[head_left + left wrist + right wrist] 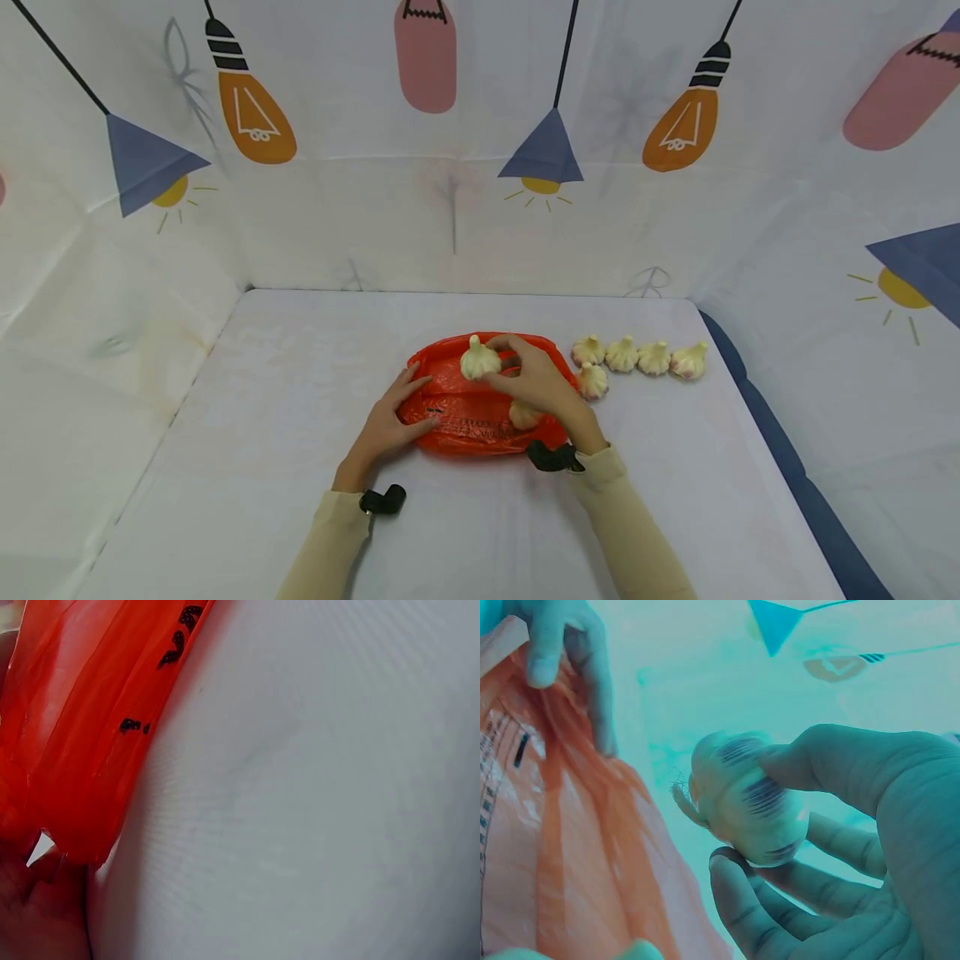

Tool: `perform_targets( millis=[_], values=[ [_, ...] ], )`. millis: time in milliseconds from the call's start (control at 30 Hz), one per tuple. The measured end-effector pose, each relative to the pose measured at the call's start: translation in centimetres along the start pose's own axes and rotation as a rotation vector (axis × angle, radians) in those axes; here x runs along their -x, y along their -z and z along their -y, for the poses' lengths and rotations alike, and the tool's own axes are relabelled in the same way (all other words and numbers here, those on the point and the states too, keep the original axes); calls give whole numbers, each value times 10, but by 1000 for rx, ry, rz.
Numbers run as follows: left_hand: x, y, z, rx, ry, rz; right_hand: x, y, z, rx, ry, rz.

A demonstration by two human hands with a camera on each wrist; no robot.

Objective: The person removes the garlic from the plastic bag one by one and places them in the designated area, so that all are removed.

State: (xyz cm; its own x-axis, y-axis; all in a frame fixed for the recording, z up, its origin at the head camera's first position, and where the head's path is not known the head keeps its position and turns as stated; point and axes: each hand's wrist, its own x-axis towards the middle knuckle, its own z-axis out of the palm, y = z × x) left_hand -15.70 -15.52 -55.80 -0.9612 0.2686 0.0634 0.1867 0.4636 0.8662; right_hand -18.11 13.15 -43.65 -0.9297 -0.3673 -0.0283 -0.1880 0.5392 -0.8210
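Observation:
A red plastic bag [465,408] with dark print lies with its mouth spread on the white table. My right hand [536,379] pinches a garlic bulb [480,358] over the bag, its stem pointing up in the head view. In the right wrist view thumb and fingertips press the bulb [742,799] from opposite sides. My left hand [390,425] rests at the bag's left edge, thumb and fingers straight and spread over its rim. Another garlic bulb [525,414] shows at the bag's near right part, below my right hand.
Several garlic bulbs [621,354] sit in a row right of the bag, with one more bulb [592,381] in front of the row's left end. A white patterned cloth [450,208] hangs behind the table [285,375]. Dark blue fabric [780,450] runs along the right edge.

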Motion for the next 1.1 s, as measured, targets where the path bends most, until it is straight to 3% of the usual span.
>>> perform_targets(
  millis=[267, 800, 1100],
  values=[
    [1, 0, 0, -1, 10, 4, 17, 23, -10, -168, 28, -105],
    [0, 0, 0, 3, 5, 10, 43, 58, -39, -152, 20, -308],
    [0, 0, -1, 11, 4, 6, 57, 68, -57, -116, -53, -382]
  ],
)
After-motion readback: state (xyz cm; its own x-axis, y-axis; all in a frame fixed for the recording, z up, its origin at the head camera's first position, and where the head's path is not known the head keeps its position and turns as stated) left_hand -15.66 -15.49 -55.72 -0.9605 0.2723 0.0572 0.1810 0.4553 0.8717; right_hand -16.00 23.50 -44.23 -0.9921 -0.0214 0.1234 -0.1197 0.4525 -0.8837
